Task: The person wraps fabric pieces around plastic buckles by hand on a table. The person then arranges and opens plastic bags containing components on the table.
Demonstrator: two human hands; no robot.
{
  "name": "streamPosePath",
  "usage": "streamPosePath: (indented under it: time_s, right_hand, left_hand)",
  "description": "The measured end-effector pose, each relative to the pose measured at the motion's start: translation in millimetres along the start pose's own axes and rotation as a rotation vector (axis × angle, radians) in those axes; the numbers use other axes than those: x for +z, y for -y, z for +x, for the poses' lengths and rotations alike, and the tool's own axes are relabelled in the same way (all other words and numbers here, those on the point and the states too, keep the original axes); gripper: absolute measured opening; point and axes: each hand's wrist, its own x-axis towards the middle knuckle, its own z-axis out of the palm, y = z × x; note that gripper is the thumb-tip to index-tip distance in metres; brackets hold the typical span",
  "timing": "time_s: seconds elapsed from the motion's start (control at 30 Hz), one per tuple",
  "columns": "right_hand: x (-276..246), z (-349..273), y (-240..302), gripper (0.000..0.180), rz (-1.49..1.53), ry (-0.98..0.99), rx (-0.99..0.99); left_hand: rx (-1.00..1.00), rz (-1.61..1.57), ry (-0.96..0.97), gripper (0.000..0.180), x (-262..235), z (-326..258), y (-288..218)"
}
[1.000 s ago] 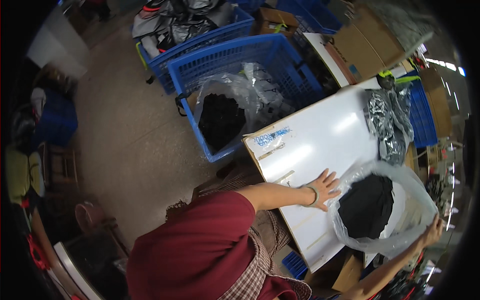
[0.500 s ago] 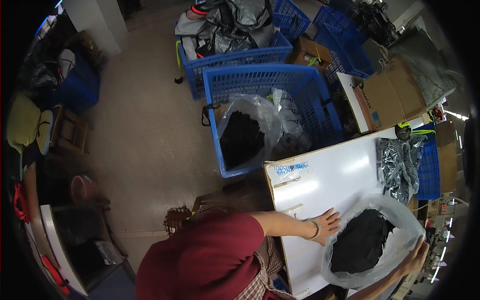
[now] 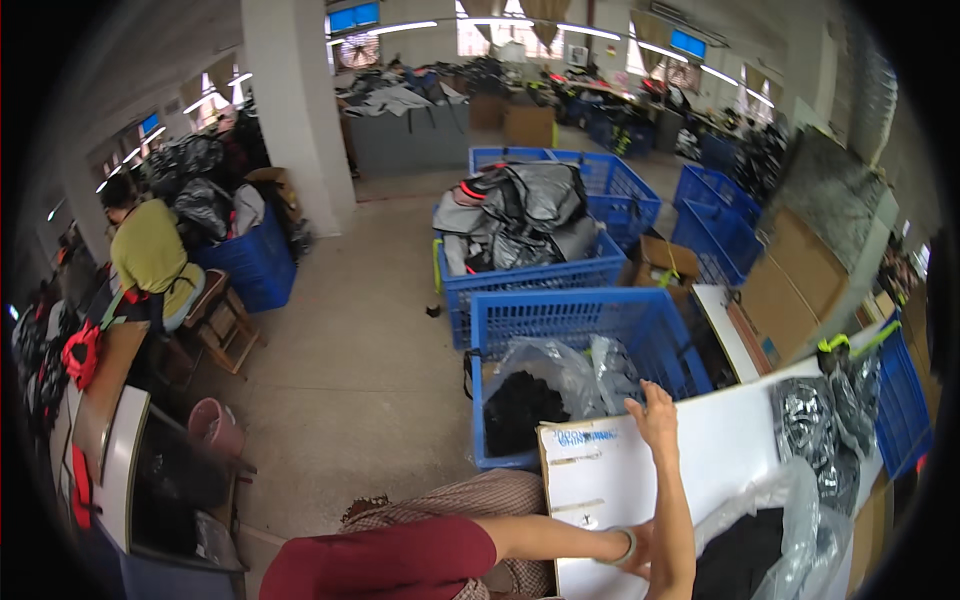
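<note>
My right hand is raised over the far left part of the white table, fingers apart and nothing in them. Its forearm crosses in front of my left hand, which is low over the table's near part with a band at the wrist. The left fingers are mostly hidden behind that forearm. To the right of both arms sits a clear plastic bag, its mouth wide, with black fabric-like pieces inside. Neither hand touches the bag.
Beyond the table stands a blue crate holding another clear bag of black pieces. Behind it, another crate is heaped with grey and black goods. Dark plastic packages lie at the table's right. A person sits at far left.
The view has tipped up toward the room. My right hand has let go of the bag's right rim and swung left across the table. My left hand has come away from the bag's left side.
</note>
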Motion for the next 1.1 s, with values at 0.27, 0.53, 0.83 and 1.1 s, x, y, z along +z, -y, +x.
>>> streamPosePath:
  time_s: [0.27,0.53,0.83,1.1]
  right_hand:
    - [83,-1,11,0.045,-0.26,0.169,0.146]
    - [99,-7,-32,0.051,-0.429,0.334,0.092]
    - [42,2,44,0.05,-0.434,0.369,0.193]
    - [110,-49,12,0.036,-0.953,0.178,-0.287]
  left_hand:
    - [0.246,0.234,-0.266,0.053,1,-79,23]
    - [-0.23,0.293,-0.493,0.065,-120,-260,-32]
    - [-1.575,0.042,-1.606,0.047,-109,-565,-19]
    - [-1.525,-0.304,-1.335,0.048,-127,-643,-34]
